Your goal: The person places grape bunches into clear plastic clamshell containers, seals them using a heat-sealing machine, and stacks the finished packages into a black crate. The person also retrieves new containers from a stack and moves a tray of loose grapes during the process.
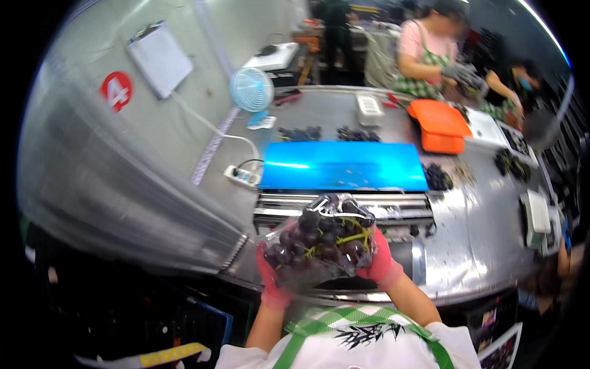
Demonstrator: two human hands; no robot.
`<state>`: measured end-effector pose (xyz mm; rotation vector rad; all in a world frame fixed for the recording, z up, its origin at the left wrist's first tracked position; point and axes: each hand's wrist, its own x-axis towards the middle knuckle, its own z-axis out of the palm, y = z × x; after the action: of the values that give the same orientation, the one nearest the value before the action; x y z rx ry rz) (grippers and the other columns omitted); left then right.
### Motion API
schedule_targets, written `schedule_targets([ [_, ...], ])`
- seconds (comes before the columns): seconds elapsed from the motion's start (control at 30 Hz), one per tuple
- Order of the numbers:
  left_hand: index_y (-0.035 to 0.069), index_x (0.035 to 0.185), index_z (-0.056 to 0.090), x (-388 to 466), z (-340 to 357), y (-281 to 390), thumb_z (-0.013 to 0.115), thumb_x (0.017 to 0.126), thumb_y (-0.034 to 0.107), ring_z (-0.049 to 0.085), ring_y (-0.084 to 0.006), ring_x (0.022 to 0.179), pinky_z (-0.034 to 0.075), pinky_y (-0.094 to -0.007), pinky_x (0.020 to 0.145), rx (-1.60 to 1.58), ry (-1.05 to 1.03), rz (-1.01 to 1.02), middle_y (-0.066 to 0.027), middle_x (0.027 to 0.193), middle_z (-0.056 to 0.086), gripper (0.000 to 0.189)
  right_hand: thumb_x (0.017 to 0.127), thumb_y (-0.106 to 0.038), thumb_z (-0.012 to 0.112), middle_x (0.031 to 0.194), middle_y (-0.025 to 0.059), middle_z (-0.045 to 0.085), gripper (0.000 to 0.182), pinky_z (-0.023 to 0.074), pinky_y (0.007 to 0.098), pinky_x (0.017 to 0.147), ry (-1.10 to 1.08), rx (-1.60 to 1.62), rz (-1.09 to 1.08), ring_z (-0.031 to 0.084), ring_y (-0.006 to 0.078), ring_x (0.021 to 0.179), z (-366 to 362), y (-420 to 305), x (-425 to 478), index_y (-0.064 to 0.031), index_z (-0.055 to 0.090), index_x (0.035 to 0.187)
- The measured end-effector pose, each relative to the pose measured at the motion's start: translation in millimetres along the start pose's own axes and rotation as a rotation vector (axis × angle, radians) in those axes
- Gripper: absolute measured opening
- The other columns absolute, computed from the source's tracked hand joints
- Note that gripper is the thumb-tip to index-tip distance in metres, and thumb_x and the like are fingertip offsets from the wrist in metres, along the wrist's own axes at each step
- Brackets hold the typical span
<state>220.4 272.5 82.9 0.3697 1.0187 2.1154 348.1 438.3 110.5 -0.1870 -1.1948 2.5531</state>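
A clear plastic pack of dark grapes [322, 240] with green stems is held between my two hands, above the near edge of the steel table. My left hand [275, 276], in a pink glove, grips its left side. On the right side, my right hand [382, 260] in a matching glove holds it; the fingers of both are partly hidden by the pack. Just beyond it stands a wrapping machine with metal rollers [396, 203] and a blue cover [343, 166]. Loose bunches of dark grapes [359, 134] lie behind the machine, and another bunch [438, 176] lies to its right.
A power strip [242, 176] and a small blue fan [251, 90] stand at the left. An orange tray [440, 125], a white basket [369, 110] and a scale [536, 219] are farther right. A co-worker in a checked apron [431, 60] works across the table; more people are beyond.
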Motion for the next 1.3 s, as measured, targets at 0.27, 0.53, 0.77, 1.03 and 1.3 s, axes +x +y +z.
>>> schedule_targets([
  [0.27,0.01,0.127,0.044,-65,-25,28,0.032,0.09,0.059,0.041,-0.0276,0.12,0.028,-0.0504,0.103,-2.286,-0.471,-0.432,-0.0091,0.13,0.043,0.063,0.094,-0.025,0.045,0.129,0.0111,0.051,0.047,0.0401,0.0316,0.098,-0.745,-0.529,0.395,0.053,0.0178,0.112,52,-69,70,0.0021,0.041,0.132],
  [0.53,0.011,0.117,0.052,-110,-64,10,0.037,0.09,0.052,0.042,-0.031,0.119,0.029,-0.056,0.102,-2.526,-0.402,-0.172,-0.0054,0.122,0.05,0.052,0.09,-0.011,0.053,0.088,0.0086,0.057,0.019,0.046,0.0291,0.065,-0.457,-1.163,-1.283,0.055,0.0151,0.07,266,-134,206,-0.0058,0.06,0.107],
  [0.77,0.011,0.121,0.05,-117,-84,0,0.039,0.089,0.056,0.042,-0.0312,0.121,0.031,-0.0501,0.104,-0.991,0.108,0.268,-0.0084,0.128,0.048,0.056,0.089,-0.014,0.048,0.108,0.0153,0.062,0.029,0.0476,0.0332,0.084,-0.873,-1.371,-1.129,0.06,0.0211,0.094,442,-165,195,-0.0023,0.06,0.113],
  [1.03,0.011,0.122,0.05,-130,-103,4,0.038,0.089,0.056,0.043,-0.0312,0.121,0.032,-0.0498,0.104,-0.921,0.242,0.27,-0.0088,0.128,0.048,0.057,0.087,-0.011,0.048,0.085,0.0064,0.063,0.02,0.0492,0.0295,0.07,-1.058,-1.547,-0.625,0.059,0.0152,0.074,477,-178,214,0.0008,0.062,0.096],
  [1.3,0.011,0.122,0.05,-133,-110,5,0.038,0.089,0.056,0.043,-0.0312,0.12,0.032,-0.0495,0.103,-0.912,0.271,0.257,-0.0092,0.128,0.048,0.058,0.085,-0.012,0.051,0.082,0.0041,0.056,0.009,0.044,0.028,0.068,-1.026,-2.587,-1.725,0.055,0.0146,0.079,478,-170,227,-0.0056,0.057,0.084],
])
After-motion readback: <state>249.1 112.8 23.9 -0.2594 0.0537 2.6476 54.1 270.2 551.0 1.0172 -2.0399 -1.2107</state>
